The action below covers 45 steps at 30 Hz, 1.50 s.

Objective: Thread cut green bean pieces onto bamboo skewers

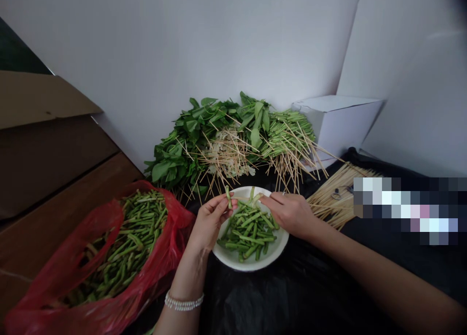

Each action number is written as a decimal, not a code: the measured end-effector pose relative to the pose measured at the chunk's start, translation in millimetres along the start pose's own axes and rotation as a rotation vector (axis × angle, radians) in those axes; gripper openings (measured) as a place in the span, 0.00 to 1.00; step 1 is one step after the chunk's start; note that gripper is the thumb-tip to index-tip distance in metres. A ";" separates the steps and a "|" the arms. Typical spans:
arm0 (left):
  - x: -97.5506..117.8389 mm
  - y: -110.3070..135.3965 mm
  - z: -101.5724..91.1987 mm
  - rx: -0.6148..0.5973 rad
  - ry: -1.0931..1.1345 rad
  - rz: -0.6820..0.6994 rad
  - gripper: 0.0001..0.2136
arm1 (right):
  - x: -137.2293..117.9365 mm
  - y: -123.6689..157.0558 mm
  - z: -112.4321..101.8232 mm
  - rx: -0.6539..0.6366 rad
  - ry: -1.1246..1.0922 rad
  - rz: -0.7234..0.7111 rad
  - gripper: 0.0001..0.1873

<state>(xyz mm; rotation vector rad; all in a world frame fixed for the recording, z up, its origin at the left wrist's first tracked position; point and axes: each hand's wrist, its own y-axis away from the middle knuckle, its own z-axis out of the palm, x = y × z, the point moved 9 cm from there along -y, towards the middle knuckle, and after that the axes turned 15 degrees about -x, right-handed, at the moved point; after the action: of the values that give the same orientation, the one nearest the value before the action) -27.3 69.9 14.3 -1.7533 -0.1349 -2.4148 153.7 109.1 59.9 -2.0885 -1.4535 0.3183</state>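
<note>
A: Since L hand (210, 222) pinches a bean (228, 197) upright above the plate (251, 263), how's it handle?
B: Light, stiff, snaps easily; hold mid-stem. R hand (288, 213) pinches a piece (258, 197) near far rim.

Both the left forearm (193, 276) and the right forearm (379, 276) are bare, with no sleeve in view up to the frame's edge. A bracelet of small white pearl-like beads (184, 301), seemingly in two strands, circles the left arm just above the wrist. The fingers (222, 203) are slender.
</note>
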 end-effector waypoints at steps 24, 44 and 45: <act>-0.9 -0.2 2.0 -0.023 0.021 -0.020 0.14 | -2.5 -0.1 -1.1 0.000 -0.010 -0.014 0.14; -6.5 -0.2 -3.7 0.033 0.080 -0.036 0.14 | -3.7 -0.3 0.3 -0.032 -0.070 -0.011 0.16; -6.8 -0.2 -2.9 0.032 0.074 -0.037 0.14 | -3.8 -0.3 0.5 -0.037 -0.076 -0.011 0.16</act>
<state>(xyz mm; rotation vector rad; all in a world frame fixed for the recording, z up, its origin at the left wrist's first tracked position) -28.0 70.2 6.9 -1.6597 -0.1975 -2.4854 151.7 105.9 59.2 -2.1175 -1.5252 0.3723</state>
